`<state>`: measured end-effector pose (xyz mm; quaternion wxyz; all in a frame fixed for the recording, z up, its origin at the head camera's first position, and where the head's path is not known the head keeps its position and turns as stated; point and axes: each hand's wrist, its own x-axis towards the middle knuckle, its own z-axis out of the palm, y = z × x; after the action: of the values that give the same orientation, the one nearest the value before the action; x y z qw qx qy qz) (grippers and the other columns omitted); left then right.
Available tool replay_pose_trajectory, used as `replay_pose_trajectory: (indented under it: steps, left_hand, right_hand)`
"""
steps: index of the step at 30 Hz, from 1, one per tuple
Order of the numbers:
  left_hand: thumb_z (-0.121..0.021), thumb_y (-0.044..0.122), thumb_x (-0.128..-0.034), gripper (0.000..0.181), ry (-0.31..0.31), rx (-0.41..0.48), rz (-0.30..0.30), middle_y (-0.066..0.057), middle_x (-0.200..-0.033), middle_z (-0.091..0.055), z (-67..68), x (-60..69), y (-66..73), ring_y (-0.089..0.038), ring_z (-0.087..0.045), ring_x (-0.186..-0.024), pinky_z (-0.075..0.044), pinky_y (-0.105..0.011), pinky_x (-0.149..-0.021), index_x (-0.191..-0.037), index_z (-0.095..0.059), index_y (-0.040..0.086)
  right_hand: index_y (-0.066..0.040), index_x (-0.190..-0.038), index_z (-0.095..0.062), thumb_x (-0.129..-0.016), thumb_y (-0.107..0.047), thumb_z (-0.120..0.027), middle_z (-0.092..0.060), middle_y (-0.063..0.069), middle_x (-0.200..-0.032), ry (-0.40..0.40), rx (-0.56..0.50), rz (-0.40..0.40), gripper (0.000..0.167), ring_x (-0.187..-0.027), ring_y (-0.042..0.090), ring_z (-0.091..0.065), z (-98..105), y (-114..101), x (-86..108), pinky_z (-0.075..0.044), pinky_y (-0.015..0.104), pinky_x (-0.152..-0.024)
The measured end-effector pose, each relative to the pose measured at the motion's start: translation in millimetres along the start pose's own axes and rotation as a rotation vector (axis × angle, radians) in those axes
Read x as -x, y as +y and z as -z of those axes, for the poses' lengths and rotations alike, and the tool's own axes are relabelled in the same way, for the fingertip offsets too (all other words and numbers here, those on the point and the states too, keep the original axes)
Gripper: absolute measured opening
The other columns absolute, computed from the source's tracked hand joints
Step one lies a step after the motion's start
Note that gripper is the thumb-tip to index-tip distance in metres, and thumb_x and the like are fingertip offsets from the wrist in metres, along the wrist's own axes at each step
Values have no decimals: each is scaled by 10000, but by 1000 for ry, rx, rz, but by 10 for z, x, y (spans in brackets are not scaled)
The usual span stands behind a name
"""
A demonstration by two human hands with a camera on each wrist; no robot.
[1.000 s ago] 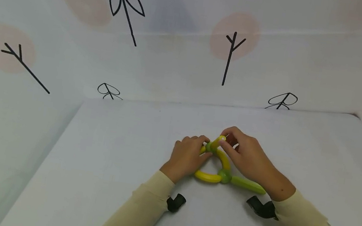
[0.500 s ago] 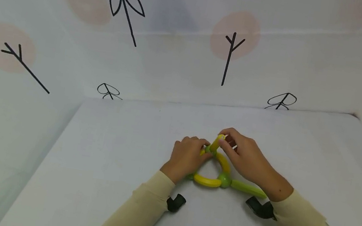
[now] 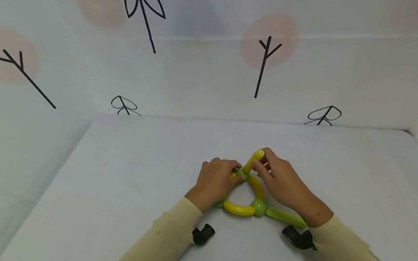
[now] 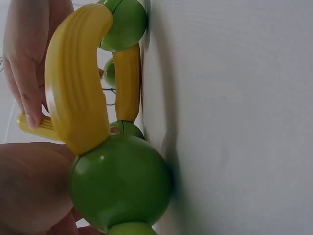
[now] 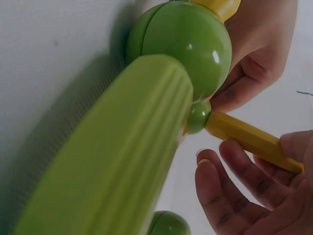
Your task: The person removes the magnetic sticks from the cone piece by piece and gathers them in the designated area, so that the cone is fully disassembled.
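A toy frame of curved yellow rods and green balls lies on the white surface in the head view, with a yellow rod (image 3: 239,209) at its near side. My left hand (image 3: 215,181) grips the green ball (image 3: 242,173) at its far corner. From that ball a straight yellow stick (image 3: 254,160) slants up. My right hand (image 3: 284,180) pinches this stick between thumb and fingers, also seen in the right wrist view, where the stick (image 5: 249,139) meets the small ball. A light green stick (image 3: 286,217) points right from the near right ball (image 3: 258,207). My left palm hides the frame's left side.
The white surface (image 3: 108,205) stretches around the toy. A white cloth backdrop (image 3: 201,71) with black line drawings rises behind it. Black wrist pieces (image 3: 203,234) sit under both sleeves.
The stick's top end has risen slightly and shows further beyond my right fingers. My right hand has shifted a little left. My left hand stays on the ball.
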<state>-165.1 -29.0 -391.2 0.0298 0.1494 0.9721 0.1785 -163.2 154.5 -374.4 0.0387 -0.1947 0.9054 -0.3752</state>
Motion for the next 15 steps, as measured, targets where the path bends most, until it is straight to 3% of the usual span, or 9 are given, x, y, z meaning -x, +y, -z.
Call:
replay_pose_trajectory:
  steps: [8,15]
  left_hand:
    - [-690,368,-941,315,10,-36,-18,55,-1009,-761,4,22,30,-147,-631,-837,-454,-349,-795,-1178,-738,166]
    - [-697,366,-934,316,3,-47,-16,61,-989,-760,5,22,36,-132,-613,-809,-438,-327,-771,-1177,-740,169]
  right_hand:
    - [-37,-1153,-479,-1089,-231,-424,-660,174,-1042,-9,-5,-18,212,-938,278,-658,-29,5,-18,-536,376,-762]
    - [-23,-1153,-470,-1087,-200,-424,-680,173,-1033,25,30,23,194,-941,284,-659,-51,6,0,-515,383,-770]
